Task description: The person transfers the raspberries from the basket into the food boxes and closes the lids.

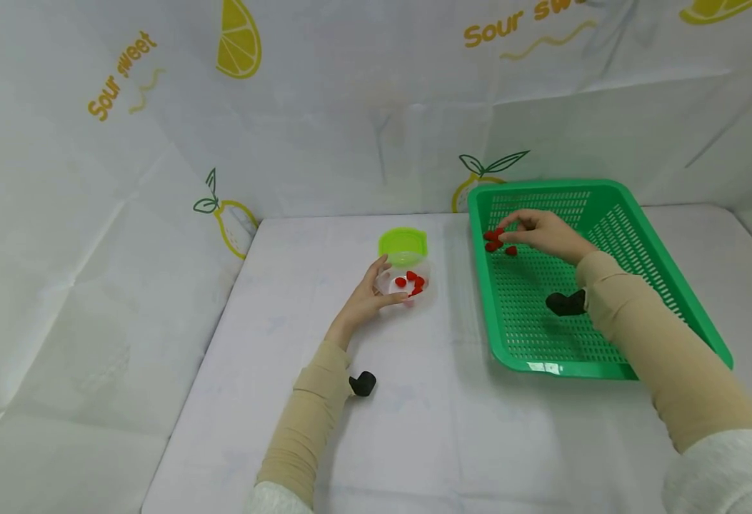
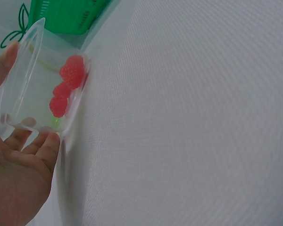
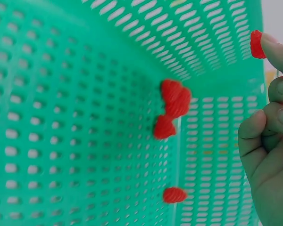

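Observation:
My left hand [image 1: 364, 298] grips a clear plastic container [image 2: 37, 89] by its sides, thumb and fingers spread round it. Several red raspberries [image 2: 71, 73] lie on the container's bottom. Over the far left part of a green basket [image 1: 498, 343], my right hand [image 1: 548, 234] pinches one raspberry [image 3: 257, 44] between thumb and fingertip, raised above the others. Below it, several loose raspberries [image 3: 177, 99] sit on the basket floor near the wall, one [image 3: 174, 195] apart from the cluster.
Just behind the container lies a bright green lid [image 1: 403, 241], partly overlapped by the container in the head view. The basket's raised rim stands to the right on the white-covered table [image 1: 408, 414]. A white cloth [image 1: 324, 143] with lemon prints hangs behind the table.

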